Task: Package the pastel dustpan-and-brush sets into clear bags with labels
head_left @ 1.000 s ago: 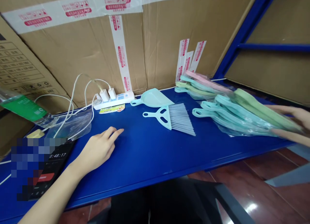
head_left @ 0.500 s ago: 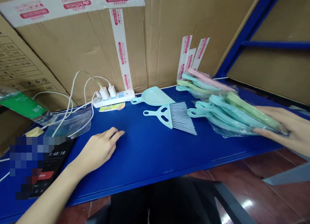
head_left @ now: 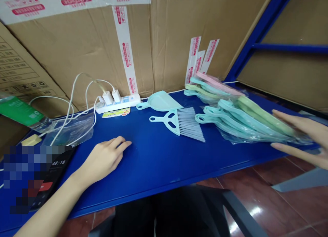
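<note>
At the right of the blue table [head_left: 153, 172], your right hand [head_left: 319, 133] is spread, thumb and fingers parted about the right end of a plastic-wrapped bundle [head_left: 246, 122] of mint and green handled tools; contact is unclear. Your empty left hand [head_left: 109, 156] rests at left, fingers loosely bent. An unwrapped brush [head_left: 176, 124] lies mid-table, just nearer than a mint dustpan [head_left: 162, 102].
</note>
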A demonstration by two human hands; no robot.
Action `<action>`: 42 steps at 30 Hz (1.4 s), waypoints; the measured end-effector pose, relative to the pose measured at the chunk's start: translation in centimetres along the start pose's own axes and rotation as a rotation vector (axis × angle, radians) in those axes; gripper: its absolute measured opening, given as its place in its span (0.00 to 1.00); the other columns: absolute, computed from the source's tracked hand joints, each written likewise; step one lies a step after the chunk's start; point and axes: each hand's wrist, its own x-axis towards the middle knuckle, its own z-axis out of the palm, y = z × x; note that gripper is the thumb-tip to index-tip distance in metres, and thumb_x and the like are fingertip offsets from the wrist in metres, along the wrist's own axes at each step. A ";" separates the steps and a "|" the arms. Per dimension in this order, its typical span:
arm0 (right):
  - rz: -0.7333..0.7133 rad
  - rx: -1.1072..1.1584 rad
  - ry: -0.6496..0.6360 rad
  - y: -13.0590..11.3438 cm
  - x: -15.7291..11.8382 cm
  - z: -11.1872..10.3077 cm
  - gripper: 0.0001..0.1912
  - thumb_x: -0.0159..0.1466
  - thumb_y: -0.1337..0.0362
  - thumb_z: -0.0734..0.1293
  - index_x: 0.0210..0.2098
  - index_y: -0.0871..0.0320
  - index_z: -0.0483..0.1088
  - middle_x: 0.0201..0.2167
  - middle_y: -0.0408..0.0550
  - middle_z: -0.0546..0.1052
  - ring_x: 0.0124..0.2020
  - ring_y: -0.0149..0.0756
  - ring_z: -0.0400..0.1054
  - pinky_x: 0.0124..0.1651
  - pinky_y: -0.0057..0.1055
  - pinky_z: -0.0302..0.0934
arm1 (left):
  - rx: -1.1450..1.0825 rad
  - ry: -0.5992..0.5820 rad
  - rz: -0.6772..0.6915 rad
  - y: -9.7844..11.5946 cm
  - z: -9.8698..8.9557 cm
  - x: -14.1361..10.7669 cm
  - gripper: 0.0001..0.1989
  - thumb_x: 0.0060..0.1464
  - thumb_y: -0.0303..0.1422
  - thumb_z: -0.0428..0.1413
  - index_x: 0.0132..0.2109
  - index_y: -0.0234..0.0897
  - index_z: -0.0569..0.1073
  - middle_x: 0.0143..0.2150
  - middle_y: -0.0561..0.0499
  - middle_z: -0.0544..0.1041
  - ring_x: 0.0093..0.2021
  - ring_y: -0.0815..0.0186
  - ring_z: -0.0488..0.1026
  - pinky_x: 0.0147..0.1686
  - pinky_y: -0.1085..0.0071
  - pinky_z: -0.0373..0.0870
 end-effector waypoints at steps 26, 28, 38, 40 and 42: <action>-0.495 0.243 -0.017 -19.7 5.5 3.9 0.20 0.69 0.63 0.57 0.55 0.63 0.71 0.51 0.61 0.77 0.49 0.52 0.71 0.51 0.51 0.67 | 0.105 -0.138 0.005 1.0 1.9 16.8 0.13 0.66 0.28 0.45 0.52 0.32 0.70 0.49 0.42 0.74 0.49 0.59 0.74 0.40 0.68 0.70; -0.449 0.243 -0.024 -19.7 5.3 4.1 0.22 0.69 0.62 0.56 0.56 0.64 0.70 0.51 0.62 0.76 0.50 0.53 0.71 0.51 0.51 0.67 | 0.089 -0.169 0.022 0.9 2.1 17.0 0.12 0.66 0.27 0.45 0.51 0.34 0.71 0.47 0.44 0.75 0.48 0.61 0.74 0.40 0.69 0.69; -0.348 0.186 -0.195 -19.2 7.4 3.7 0.18 0.66 0.69 0.57 0.48 0.64 0.76 0.46 0.60 0.79 0.47 0.48 0.74 0.52 0.43 0.68 | 0.107 -0.184 -0.049 0.7 0.6 13.5 0.14 0.62 0.21 0.44 0.47 0.32 0.73 0.43 0.43 0.78 0.42 0.59 0.77 0.33 0.68 0.66; -0.350 0.157 -0.251 -19.1 8.1 3.4 0.18 0.65 0.73 0.58 0.46 0.63 0.77 0.45 0.58 0.80 0.45 0.47 0.75 0.51 0.41 0.68 | 0.112 -0.185 -0.063 1.0 0.3 12.3 0.14 0.61 0.20 0.44 0.47 0.31 0.73 0.43 0.42 0.78 0.41 0.59 0.77 0.32 0.68 0.66; -0.349 0.125 -0.308 -19.2 8.8 3.1 0.18 0.63 0.74 0.59 0.45 0.62 0.78 0.45 0.57 0.80 0.45 0.46 0.75 0.49 0.39 0.69 | 0.115 -0.191 -0.066 1.2 -0.1 11.0 0.14 0.60 0.20 0.44 0.46 0.31 0.73 0.41 0.42 0.78 0.40 0.58 0.77 0.31 0.68 0.66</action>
